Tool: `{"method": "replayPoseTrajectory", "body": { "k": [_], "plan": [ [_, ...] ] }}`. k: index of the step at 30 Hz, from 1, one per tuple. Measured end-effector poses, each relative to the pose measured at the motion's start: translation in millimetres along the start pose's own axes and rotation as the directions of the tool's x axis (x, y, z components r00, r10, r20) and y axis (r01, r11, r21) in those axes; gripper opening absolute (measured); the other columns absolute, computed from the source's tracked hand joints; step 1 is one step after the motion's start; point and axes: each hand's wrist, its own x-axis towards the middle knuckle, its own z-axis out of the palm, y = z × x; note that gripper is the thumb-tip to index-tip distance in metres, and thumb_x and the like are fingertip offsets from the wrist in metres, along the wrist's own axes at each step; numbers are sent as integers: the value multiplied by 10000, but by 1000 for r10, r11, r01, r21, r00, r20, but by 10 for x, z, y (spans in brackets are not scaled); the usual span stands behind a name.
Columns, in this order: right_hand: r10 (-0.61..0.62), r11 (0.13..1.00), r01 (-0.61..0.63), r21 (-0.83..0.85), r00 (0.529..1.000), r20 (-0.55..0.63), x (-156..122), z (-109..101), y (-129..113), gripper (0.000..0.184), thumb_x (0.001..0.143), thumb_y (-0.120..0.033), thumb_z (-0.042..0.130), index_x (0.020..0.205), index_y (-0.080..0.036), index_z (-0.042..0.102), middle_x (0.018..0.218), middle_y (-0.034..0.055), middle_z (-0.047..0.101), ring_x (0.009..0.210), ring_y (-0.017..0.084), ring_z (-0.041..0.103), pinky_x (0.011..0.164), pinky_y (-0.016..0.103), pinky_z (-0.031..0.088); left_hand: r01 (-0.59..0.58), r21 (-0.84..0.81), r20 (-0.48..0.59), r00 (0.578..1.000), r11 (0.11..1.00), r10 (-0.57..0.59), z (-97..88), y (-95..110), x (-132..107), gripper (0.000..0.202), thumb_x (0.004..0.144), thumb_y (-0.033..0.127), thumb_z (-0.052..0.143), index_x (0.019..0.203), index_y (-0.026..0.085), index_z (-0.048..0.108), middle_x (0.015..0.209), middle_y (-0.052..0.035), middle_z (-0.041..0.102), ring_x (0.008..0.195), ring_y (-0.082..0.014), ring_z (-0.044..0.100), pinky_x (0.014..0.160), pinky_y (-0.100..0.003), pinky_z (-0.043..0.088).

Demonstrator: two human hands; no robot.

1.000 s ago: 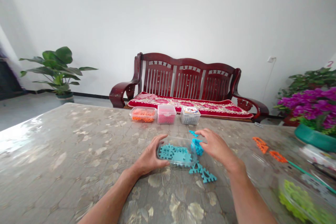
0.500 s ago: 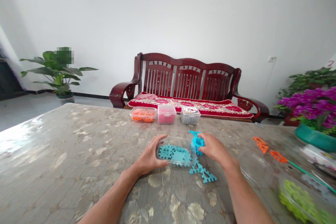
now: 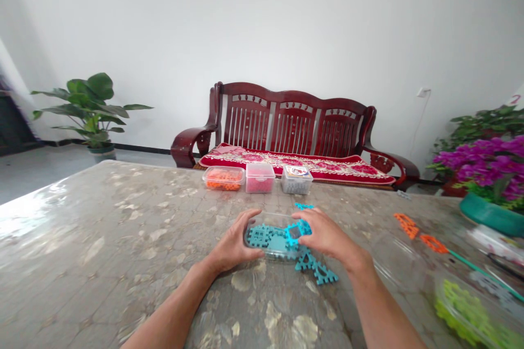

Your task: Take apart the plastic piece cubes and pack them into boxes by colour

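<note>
A clear plastic container [image 3: 266, 253] with teal interlocking building pieces [image 3: 258, 235] inside sits on the table in front of me. My left hand [image 3: 237, 240] grips its left end, thumb at the near side and fingers at the far side. Over the container's right end, my right hand [image 3: 323, 233] holds a blue square building piece [image 3: 293, 233] between thumb and fingers. Beside the container lie teal triangular pieces [image 3: 317, 268] on the near right. A bit of another blue piece [image 3: 303, 206] shows beyond my right hand.
Lidded boxes of orange pieces [image 3: 224, 179], pink pieces [image 3: 260, 179] and grey pieces [image 3: 297, 181] stand at the table's far edge. On the right are a clear lid [image 3: 398, 259], orange pieces [image 3: 434, 244], a container of yellow-green pieces [image 3: 470, 313] and a flowerpot [image 3: 491, 215].
My right hand has moved left with the blue square piece, from beside the container to over its right end. My left hand and the container have stayed in place.
</note>
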Motion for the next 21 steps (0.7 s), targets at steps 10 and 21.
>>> {"method": "replayPoseTrajectory", "body": {
  "k": [10,21],
  "plan": [
    [-133,991,133,10,990,51,6,71,-118,369,712,-75,543,968,-230,759,981,23,750,1040,221,575,959,330,403,-8,-5,-4,1000,1000,8,7,-38,5,888,603,271,819,1399,220,429,1424,-131,462,1252,-331,536,1070,-512,455],
    [-60,997,61,-43,998,20,76,222,-80,328,700,-81,605,946,-247,746,957,19,732,1007,207,585,891,304,423,-14,-5,-10,1000,1000,14,11,-48,6,896,600,263,827,1406,232,437,1422,-122,468,1251,-326,537,1078,-512,453]
  ]
}}
